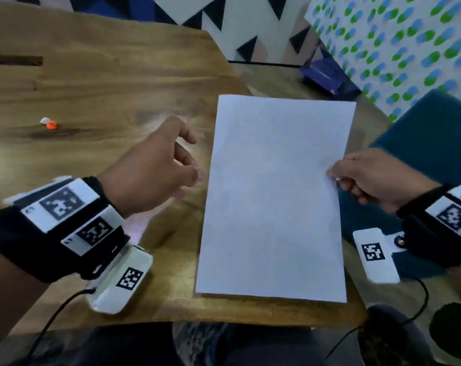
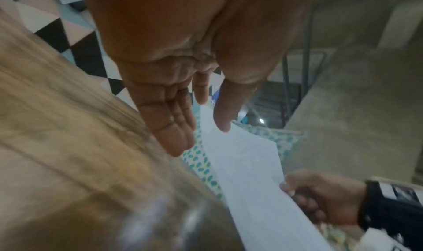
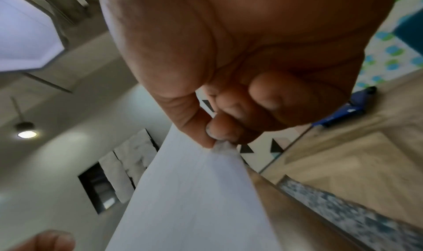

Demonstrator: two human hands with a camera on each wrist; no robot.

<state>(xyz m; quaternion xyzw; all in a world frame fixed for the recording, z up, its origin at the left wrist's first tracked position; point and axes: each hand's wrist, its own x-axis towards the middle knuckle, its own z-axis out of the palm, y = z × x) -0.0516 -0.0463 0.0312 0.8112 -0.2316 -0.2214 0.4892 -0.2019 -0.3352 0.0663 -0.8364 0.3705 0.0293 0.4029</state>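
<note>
Here, right hand [image 1: 377,178] pinching paper sheet's [image 1: 274,196] right edge, left hand [image 1: 155,165] relaxed, just beside

This looks like a styled indoor work or meeting space, such as an office lounge or co-working room; which of the two cannot be told. A broad wooden table [image 1: 105,75] with visible grain and an irregular edge serves as the desk, and a plain white sheet of paper [image 1: 274,196] is held over it. Behind it runs a wall with black triangles [image 1: 245,22] on pale panels, and beside that a wallpaper of blue and green dots [image 1: 395,43]. A teal upholstered seat [image 1: 422,133] stands just beside the table. Overhead are a bare grey concrete ceiling [image 2: 354,110], a round pendant lamp [image 3: 27,133] and an angular lit panel [image 3: 23,37].
</note>
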